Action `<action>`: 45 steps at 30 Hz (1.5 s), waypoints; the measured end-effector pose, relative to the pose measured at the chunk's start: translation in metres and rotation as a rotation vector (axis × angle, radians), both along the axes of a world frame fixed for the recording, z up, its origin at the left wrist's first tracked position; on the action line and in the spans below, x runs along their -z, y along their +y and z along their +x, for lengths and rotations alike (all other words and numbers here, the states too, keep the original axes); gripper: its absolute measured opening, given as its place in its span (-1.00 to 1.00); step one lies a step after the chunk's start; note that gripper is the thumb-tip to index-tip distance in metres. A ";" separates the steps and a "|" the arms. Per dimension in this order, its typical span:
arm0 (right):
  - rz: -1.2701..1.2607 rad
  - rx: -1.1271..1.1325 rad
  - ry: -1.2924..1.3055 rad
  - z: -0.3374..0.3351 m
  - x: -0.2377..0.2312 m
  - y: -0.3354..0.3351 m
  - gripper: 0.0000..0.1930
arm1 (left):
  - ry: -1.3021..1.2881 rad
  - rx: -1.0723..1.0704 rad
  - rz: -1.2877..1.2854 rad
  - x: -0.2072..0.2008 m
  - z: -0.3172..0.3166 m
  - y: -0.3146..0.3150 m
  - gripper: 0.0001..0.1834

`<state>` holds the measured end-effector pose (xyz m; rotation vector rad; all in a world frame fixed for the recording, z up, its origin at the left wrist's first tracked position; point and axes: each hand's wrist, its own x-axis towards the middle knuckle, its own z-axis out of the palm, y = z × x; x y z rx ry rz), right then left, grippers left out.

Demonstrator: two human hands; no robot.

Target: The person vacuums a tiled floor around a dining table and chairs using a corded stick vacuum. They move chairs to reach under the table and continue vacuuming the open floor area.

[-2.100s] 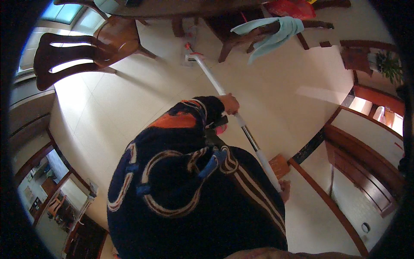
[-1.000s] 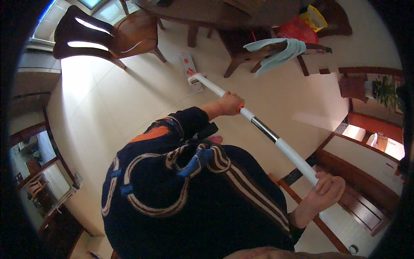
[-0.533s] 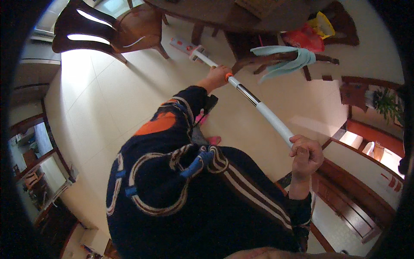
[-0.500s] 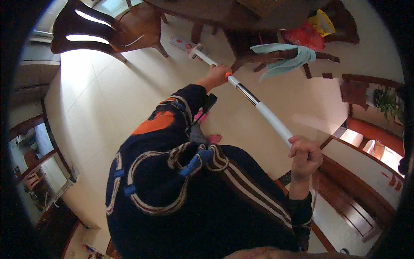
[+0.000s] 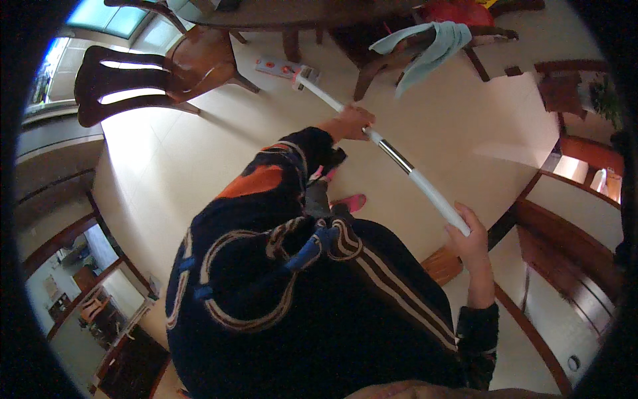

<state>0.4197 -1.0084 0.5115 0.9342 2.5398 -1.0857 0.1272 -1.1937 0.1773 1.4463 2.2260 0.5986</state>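
- In the head view, holding a white pole (image 5: 433,194) in both hands; slanting it from upper left to lower right, out in front of the body
- Wrapped closely round the pole with the left grip (image 5: 355,123), just on the far side of its chrome section (image 5: 397,156); reaching forward with a dark sleeve (image 5: 309,143), marked higher up by an orange patch (image 5: 256,181)
- Curled more loosely about the near end with the right grip (image 5: 470,233); set with thumb to one side and fingers to the other; cannot tell how firmly
- Fitted at the far end with a flat, pale mop head (image 5: 274,67), spotted red; seen on the pale floor (image 5: 279,110), between a brown wooden chair (image 5: 199,63) at the left and a second chair (image 5: 372,70) at the right; just beside a leg of the former
- Hung, over the second chair's back, with a pale blue-green cloth (image 5: 435,50); backed by a red thing (image 5: 455,12), cut off by the upper edge
- Bounded at the top by a dark wooden counter (image 5: 299,16)
- Dressed in a dark striped top (image 5: 319,332); shod, below, in a pink slipper (image 5: 350,202)
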 end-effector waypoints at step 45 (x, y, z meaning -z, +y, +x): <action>0.620 -0.102 -0.212 0.001 -0.230 0.013 -0.79 | -0.249 0.249 0.193 -0.128 0.142 0.099 -0.73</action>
